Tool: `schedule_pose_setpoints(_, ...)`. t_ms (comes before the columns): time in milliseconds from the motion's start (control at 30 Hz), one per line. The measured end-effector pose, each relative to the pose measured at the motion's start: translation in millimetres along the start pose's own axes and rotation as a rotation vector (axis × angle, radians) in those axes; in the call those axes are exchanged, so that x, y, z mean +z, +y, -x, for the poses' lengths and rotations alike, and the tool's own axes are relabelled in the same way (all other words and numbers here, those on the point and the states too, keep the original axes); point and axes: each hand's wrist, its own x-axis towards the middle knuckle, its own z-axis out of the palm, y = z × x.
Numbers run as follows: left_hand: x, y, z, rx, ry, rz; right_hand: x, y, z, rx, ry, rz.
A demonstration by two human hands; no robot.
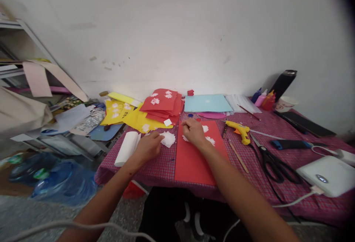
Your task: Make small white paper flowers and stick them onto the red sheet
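Note:
A red paper sheet [195, 160] lies flat on the checked tablecloth in front of me. My right hand [194, 131] rests on its far end, fingers pressed down beside small white paper cutouts [210, 140] stuck on the red sheet. My left hand [149, 146] sits left of the sheet, its fingertips pinching the edge of a small pile of white paper cutouts [169, 139] on the cloth. A rolled white paper [127, 148] lies just left of that hand.
Stacks of red [162, 103], yellow [138, 118] and light blue [206, 103] paper lie at the back. To the right are a yellow glue gun [240, 130], black scissors [273, 162], wooden sticks, a white power bank [327, 173], glue bottles and a black flask. Water jugs stand on the floor at left.

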Motion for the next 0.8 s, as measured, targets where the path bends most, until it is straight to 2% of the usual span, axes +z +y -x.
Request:
schedule_pose_setpoints(100, 0.6, 0.4, 4.2, -0.025, 0.113, 0.045, -2.1, -3.8, -0.8, -0.007, 0.063, -0.023)
schedule_pose_setpoints(233, 13.6, 12.8, 7.1, -0.036, 0.32, 0.058, -9.6, -11.6, -2.6, 0.036, 0.114, 0.013)
schedule_pose_setpoints(333, 26.7, 33.2, 3.1, 0.076, 0.49, 0.086, -14.7, -15.6, -3.7, 0.06, 0.129, 0.062)
schedule_pose_setpoints(400, 32.4, 50.5, -6.1, 0.18, 0.534, 0.126, -16.5, -17.1, -4.5, 0.076, 0.15, 0.033)
schedule_pose_setpoints(567, 34.4, 89.5, -54.4, 0.369, 0.498, 0.319, -17.7, -16.1, -8.1, 0.192, 0.24, -0.147)
schedule_pose_setpoints(700, 38.6, 104.9, -92.3, 0.302, 0.418, 0.51, -18.2, -7.4, -13.4, 0.385, 0.325, -0.345)
schedule_pose_setpoints(800, 48.1, 108.1, -101.6, 0.251, 0.322, 0.544, -18.0, 0.8, -16.7, 0.532, 0.358, -0.497)
